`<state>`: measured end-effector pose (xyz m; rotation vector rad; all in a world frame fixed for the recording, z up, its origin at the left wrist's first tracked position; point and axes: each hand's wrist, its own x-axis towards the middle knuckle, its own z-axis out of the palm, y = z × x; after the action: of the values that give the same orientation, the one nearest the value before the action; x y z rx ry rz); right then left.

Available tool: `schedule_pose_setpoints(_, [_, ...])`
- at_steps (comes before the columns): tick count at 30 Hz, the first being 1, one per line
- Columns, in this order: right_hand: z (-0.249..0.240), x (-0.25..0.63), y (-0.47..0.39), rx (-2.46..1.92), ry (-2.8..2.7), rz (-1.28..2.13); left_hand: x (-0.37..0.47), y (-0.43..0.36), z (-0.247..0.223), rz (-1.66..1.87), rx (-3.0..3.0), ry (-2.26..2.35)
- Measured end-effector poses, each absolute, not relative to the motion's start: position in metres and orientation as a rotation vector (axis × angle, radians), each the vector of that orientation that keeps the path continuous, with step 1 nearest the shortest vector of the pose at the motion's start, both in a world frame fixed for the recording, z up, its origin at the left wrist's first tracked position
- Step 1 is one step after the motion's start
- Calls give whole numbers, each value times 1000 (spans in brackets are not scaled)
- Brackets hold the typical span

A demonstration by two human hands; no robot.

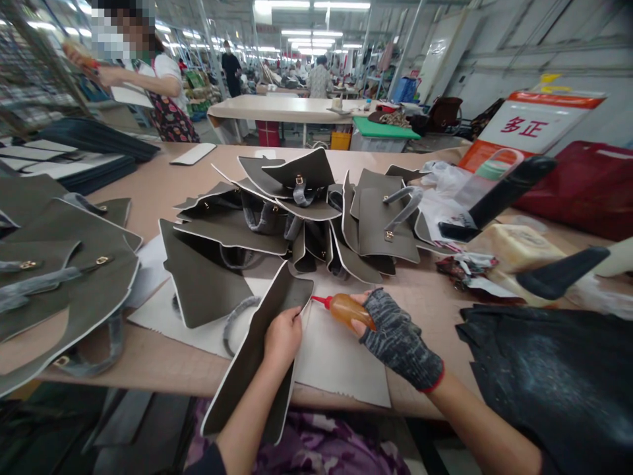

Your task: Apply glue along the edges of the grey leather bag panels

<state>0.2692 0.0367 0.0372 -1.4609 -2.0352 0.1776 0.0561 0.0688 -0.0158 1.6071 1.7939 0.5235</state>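
My bare left hand (283, 338) is closed on the edge of a dark olive bag panel (257, 330) with white edging, which lies tilted across the table's front edge. In my right hand (398, 336), which wears a grey fingerless knit glove, is an amber squeeze bottle (349, 310). Its red nozzle tip points left and meets, or nearly meets, the panel's white edge just above my left fingers. A curved, wrapped handle (237, 323) shows at the panel's left side. White sheets (341, 363) lie under the work.
More olive bag panels (237, 231) with wrapped handles are heaped ahead, others (64, 264) at left. Black sheets (548, 376), a yellowish block (519, 244) and two black upright posts (509, 191) stand at right. Across the table at left, a person (168, 86) holds a pale panel.
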Motion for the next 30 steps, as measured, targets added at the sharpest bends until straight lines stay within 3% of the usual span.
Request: schedule_pose_setpoints(30, [49,275,29,-1550,-2053,559,55,72,-20,557,1610,1743])
